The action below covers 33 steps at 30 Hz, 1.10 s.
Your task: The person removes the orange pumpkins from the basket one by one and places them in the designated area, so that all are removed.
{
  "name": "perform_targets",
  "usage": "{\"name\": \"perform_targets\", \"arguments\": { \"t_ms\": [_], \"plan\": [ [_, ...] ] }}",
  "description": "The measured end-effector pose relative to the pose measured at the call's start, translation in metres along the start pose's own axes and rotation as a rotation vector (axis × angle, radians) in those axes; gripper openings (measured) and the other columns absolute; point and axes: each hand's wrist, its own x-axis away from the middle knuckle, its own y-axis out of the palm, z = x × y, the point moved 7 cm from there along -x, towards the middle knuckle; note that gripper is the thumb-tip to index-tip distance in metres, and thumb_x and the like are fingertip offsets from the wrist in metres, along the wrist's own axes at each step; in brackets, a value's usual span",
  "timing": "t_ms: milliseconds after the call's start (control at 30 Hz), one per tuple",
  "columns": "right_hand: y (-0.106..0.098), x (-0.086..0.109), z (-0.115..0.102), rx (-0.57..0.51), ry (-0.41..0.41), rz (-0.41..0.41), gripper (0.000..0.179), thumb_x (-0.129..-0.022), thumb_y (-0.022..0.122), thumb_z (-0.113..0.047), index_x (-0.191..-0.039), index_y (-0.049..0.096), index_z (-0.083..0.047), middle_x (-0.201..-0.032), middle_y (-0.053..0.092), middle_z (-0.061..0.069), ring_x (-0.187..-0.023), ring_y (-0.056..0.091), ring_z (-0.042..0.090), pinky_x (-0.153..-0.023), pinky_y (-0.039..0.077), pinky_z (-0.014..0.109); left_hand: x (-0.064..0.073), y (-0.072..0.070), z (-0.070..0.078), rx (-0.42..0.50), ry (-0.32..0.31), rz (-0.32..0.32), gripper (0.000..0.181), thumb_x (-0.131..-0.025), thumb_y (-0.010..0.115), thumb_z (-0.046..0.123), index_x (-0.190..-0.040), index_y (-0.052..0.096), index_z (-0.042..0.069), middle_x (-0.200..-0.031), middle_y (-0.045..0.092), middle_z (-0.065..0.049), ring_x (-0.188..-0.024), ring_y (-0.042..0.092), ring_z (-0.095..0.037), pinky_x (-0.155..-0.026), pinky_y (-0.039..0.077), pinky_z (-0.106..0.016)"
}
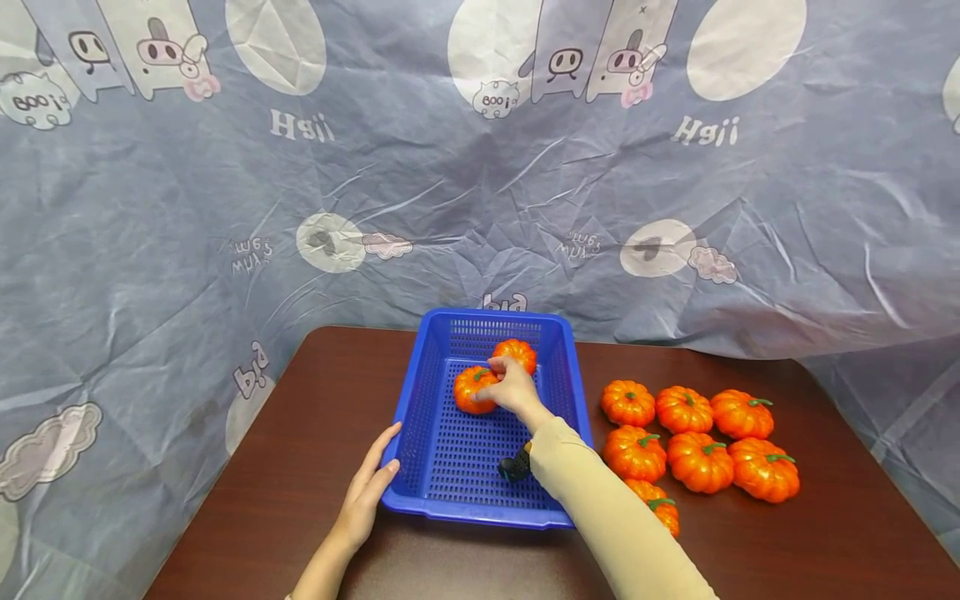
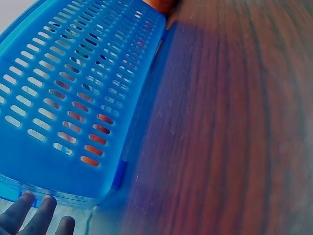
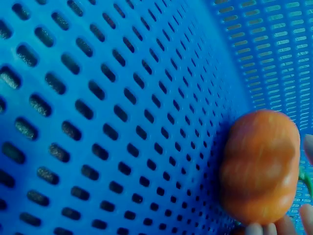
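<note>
A blue plastic basket [image 1: 487, 514] with slotted walls stands on the table. My left hand [image 1: 363, 492] rests against its left rim, fingers extended; its fingertips [image 2: 45, 208] also show at the rim in the left wrist view. Inside the basket, my right hand [image 1: 517, 390] holds an orange pumpkin [image 1: 471, 390] with a green stem, thumb and fingers spread over its right side. In the right wrist view this pumpkin [image 3: 259, 166] is low over the slotted floor, with fingertips at its lower edge. A second pumpkin [image 1: 517, 354] sits just behind it, partly hidden by the hand.
Several more pumpkins [image 1: 700, 461] lie in rows on the brown table [image 1: 330, 400], right of the basket. One of them [image 1: 660, 508] is partly covered by the right sleeve [image 1: 600, 508]. A black device [image 1: 515, 467] shows beside the right wrist. A printed grey cloth [image 1: 450, 208] hangs behind the table.
</note>
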Motion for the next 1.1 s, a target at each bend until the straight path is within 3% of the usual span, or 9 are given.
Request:
{"name": "perform_targets", "arguments": {
  "t_ms": [200,667,933,1100],
  "plan": [
    [0.003,0.001,0.002,0.126,0.012,-0.024,0.07,-0.062,0.084,-0.01,-0.125,0.055,0.0,-0.12,0.057,0.017,-0.109,0.052,0.033,-0.096,0.038,0.044,0.0,0.0,0.0,0.005,0.006,-0.005,0.048,-0.098,0.04,0.012,-0.145,0.034,0.018,-0.149,0.031,-0.008,-0.131,0.032,-0.019,-0.1,0.029,-0.019],
    [0.006,0.004,0.001,0.237,-0.016,-0.038,0.069,-0.062,0.085,-0.018,-0.124,0.057,-0.006,-0.119,0.06,0.013,-0.108,0.054,0.03,-0.096,0.039,0.043,-0.001,0.0,0.001,0.003,0.02,0.0,0.048,-0.098,0.04,0.012,-0.145,0.035,0.017,-0.149,0.031,-0.007,-0.133,0.03,-0.014,-0.1,0.026,-0.016],
    [-0.001,0.007,-0.006,0.174,-0.018,-0.023,0.068,-0.062,0.084,-0.02,-0.122,0.057,-0.003,-0.116,0.06,0.015,-0.105,0.055,0.031,-0.093,0.042,0.043,0.0,0.0,0.0,0.012,0.018,-0.001,0.048,-0.098,0.04,0.011,-0.145,0.035,0.016,-0.148,0.033,-0.008,-0.129,0.036,-0.018,-0.099,0.03,-0.018],
    [-0.006,0.007,-0.014,0.053,0.006,-0.02,0.069,-0.063,0.082,-0.016,-0.125,0.055,-0.004,-0.119,0.057,0.017,-0.106,0.054,0.032,-0.09,0.044,0.045,0.0,0.0,0.001,0.019,0.024,0.002,0.048,-0.098,0.04,0.011,-0.145,0.035,0.015,-0.148,0.033,-0.009,-0.129,0.035,-0.018,-0.099,0.029,-0.018]
  ]
}}
